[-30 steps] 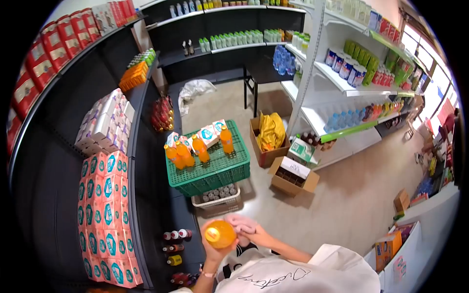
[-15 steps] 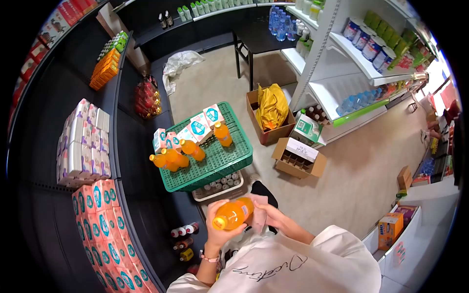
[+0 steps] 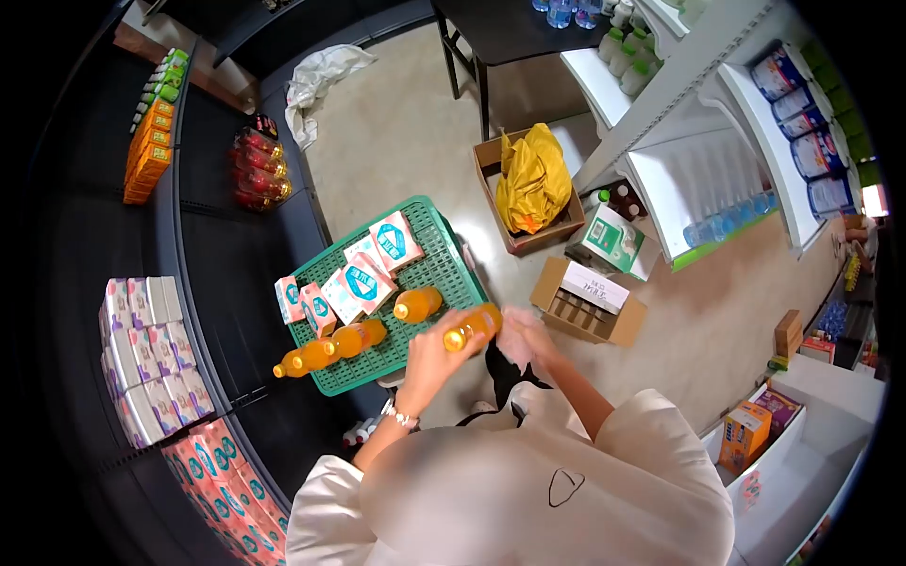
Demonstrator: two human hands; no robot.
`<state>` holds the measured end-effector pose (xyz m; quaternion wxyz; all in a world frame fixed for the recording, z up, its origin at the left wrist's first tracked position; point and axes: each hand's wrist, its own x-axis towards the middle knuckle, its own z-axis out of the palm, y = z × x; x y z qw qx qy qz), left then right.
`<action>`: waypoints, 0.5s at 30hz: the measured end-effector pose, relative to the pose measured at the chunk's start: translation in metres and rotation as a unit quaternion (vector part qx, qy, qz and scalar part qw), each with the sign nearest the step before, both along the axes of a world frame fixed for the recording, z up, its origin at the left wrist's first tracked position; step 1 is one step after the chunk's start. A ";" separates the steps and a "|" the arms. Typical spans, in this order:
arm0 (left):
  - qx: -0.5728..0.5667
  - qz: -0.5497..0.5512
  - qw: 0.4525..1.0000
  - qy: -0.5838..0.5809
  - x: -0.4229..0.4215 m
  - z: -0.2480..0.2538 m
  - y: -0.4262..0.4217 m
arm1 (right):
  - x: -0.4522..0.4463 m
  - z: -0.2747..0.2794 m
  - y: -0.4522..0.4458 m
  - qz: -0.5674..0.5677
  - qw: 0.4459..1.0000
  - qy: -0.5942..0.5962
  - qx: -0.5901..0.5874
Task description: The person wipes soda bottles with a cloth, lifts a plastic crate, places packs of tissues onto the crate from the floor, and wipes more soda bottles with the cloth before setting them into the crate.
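My left hand (image 3: 432, 363) is wrapped round an orange bottle (image 3: 475, 326), which lies tilted with its cap toward the lower left, over the front right edge of the green crate (image 3: 444, 241). Against the bottle's far end, my right hand (image 3: 531, 341) holds a pink cloth (image 3: 511, 338), blurred by motion. Several other orange bottles stand on the crate, one of them (image 3: 418, 304) close to my left hand. Behind them sit pink and white tissue packs (image 3: 366, 280).
An open carton (image 3: 590, 307) and a box with a yellow bag (image 3: 534, 179) stand on the floor to the right. Dark shelving (image 3: 217, 236) with tissue packs runs along the left. White shelves (image 3: 651, 179) and a black table (image 3: 519, 33) are beyond.
The view has moved down and closer to the crate. Both hands have moved up and forward with the bottle and cloth, from near my body to the crate's edge.
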<state>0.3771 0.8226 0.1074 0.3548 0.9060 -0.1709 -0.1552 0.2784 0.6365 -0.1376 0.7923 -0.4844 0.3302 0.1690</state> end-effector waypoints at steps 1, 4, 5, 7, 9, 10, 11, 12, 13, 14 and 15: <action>0.008 0.023 1.000 -0.016 0.010 -0.017 -0.006 | 0.011 0.007 -0.007 -0.010 1.000 0.027 0.004; 0.053 0.067 0.994 -0.063 0.028 -0.055 -0.020 | 0.026 0.018 -0.019 -0.065 0.996 0.046 0.026; 0.075 0.077 0.992 -0.062 0.032 -0.066 -0.021 | 0.023 0.007 -0.024 -0.072 0.996 0.052 0.016; 0.106 0.089 0.989 -0.060 0.039 -0.084 -0.020 | 0.012 -0.025 -0.035 -0.092 0.994 0.064 0.019; 0.124 0.084 0.987 -0.056 0.043 -0.090 -0.020 | 0.001 -0.055 -0.044 -0.113 0.990 0.072 0.043; 0.134 0.082 0.986 -0.054 0.044 -0.092 -0.019 | -0.001 -0.055 -0.047 -0.122 0.988 0.076 0.054; 0.132 0.080 0.987 -0.052 0.047 -0.094 -0.020 | 0.005 -0.034 -0.052 -0.124 0.987 0.080 0.063; 0.130 0.077 0.987 -0.049 0.048 -0.096 -0.020 | 0.011 -0.017 -0.055 -0.127 0.986 0.084 0.071; 0.128 0.076 0.988 -0.046 0.048 -0.096 -0.021 | 0.013 -0.016 -0.056 -0.131 0.986 0.072 0.074; 0.136 0.077 0.987 -0.047 0.050 -0.096 -0.022 | 0.016 -0.014 -0.057 -0.134 0.986 0.060 0.076; 0.144 0.080 0.985 -0.049 0.053 -0.097 -0.023 | 0.018 -0.013 -0.058 -0.137 0.986 0.049 0.079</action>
